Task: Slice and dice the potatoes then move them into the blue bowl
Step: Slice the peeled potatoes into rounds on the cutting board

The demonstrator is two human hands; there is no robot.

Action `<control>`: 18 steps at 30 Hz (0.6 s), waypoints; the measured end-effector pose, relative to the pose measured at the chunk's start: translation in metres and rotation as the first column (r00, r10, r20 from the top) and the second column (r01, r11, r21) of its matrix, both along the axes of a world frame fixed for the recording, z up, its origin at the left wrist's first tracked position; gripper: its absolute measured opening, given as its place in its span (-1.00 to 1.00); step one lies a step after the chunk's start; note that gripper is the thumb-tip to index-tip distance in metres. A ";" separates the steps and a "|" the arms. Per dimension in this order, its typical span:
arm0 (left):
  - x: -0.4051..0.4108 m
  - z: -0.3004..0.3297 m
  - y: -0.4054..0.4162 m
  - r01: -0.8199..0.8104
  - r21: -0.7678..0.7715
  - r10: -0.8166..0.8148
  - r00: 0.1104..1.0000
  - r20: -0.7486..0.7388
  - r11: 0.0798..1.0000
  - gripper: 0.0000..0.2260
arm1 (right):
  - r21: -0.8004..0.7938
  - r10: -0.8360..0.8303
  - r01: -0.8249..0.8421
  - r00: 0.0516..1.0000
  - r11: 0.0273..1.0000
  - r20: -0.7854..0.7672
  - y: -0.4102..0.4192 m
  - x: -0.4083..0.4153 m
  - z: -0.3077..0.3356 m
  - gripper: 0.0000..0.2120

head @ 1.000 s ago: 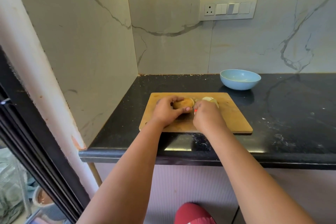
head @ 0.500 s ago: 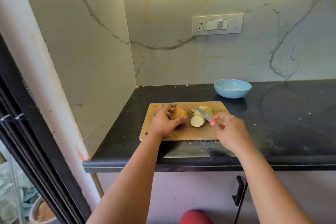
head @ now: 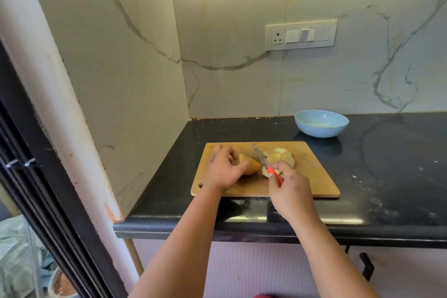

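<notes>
Centrally, tan-skinned potato [head: 251,166] gripped by left hand [head: 225,169], right hand [head: 289,185] clutching red-handled knife [head: 264,163], pale slices [head: 280,157] beside

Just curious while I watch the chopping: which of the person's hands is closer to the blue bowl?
The right hand. It grips the knife beside the potato slices, nearer the blue bowl at the back right. The left hand holds the uncut potato piece farther left.

Left hand [head: 223,168] hides much of the potato [head: 251,167] (uncut end).
</notes>
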State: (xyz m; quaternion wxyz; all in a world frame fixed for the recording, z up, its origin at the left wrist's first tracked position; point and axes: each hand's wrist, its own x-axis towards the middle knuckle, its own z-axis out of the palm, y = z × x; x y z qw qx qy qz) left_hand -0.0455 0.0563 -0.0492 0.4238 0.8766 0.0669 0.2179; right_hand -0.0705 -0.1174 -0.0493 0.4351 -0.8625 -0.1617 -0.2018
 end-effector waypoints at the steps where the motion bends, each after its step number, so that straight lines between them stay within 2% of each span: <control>1: 0.000 0.000 0.001 0.014 -0.008 -0.014 1.000 -0.007 1.000 -0.65 | 0.004 -0.001 0.001 1.000 1.000 0.004 0.003 -0.001 -0.002 -0.83; 5: 0.002 0.000 0.007 0.079 -0.073 -0.083 0.995 -0.052 0.994 -0.71 | 0.036 -0.031 0.030 0.999 0.999 0.029 0.006 0.001 -0.008 -0.81; 9: 0.000 -0.004 0.008 0.074 -0.027 -0.074 0.997 -0.023 0.997 -0.76 | -0.005 -0.077 0.078 0.995 0.997 0.067 0.006 0.001 -0.012 -0.87; 12: 0.000 -0.003 0.008 0.025 0.009 -0.025 1.000 0.010 1.000 -0.72 | -0.034 -0.054 0.057 0.995 0.998 0.081 0.009 -0.003 -0.015 -0.82; 16: 0.000 0.000 0.008 0.064 -0.111 -0.065 0.998 -0.009 0.992 -0.54 | 0.003 -0.054 0.054 0.997 0.999 0.060 0.009 0.001 -0.013 -0.82; 18: -0.002 0.001 0.010 0.044 -0.172 -0.048 0.999 -0.020 0.984 -0.63 | 0.020 -0.059 0.058 0.997 0.998 0.056 0.009 0.004 -0.011 -0.82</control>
